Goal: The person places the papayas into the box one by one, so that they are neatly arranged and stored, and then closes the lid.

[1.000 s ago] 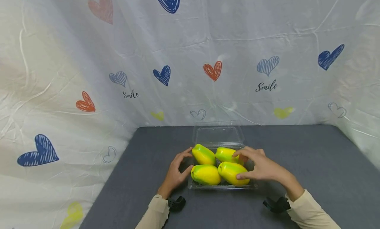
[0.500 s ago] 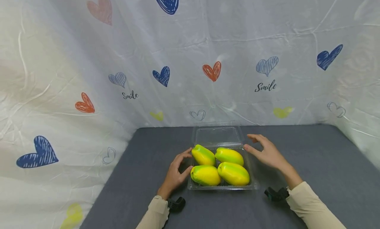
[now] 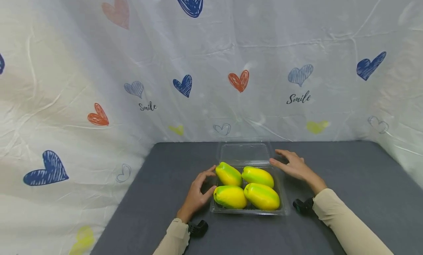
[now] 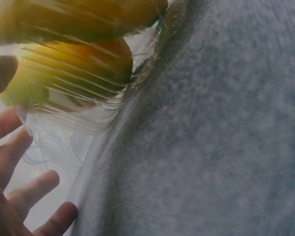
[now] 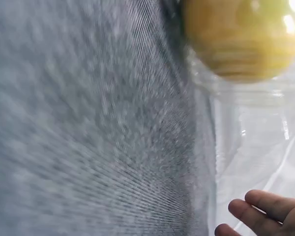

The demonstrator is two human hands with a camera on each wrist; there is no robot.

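Observation:
Several yellow-green fruits, papaya-like in shape, lie in two rows in a clear plastic clamshell box [image 3: 284,210]. Among them are the front right fruit [image 3: 261,197] and the back left fruit [image 3: 228,174]. The box's clear lid [image 3: 246,153] is folded back behind it. My left hand [image 3: 195,197] rests with its fingertips and thumb at the box's left side, fingers spread. In the left wrist view, those fingers [image 4: 20,189] lie by the ribbed plastic wall. Fingers extended, my right hand [image 3: 295,168] hovers by the back right corner near the lid, holding nothing.
A dark grey cloth-covered table [image 3: 340,174] lies under the box. Behind and to the left hangs a white curtain [image 3: 205,38] printed with hearts and lettering. Each wrist wears a black camera mount, such as the left one [image 3: 198,228].
My right hand has left the fruits on the right and moved back to beside the lid's hinge, its fingers now holding nothing. The left hand stays at the box's left side.

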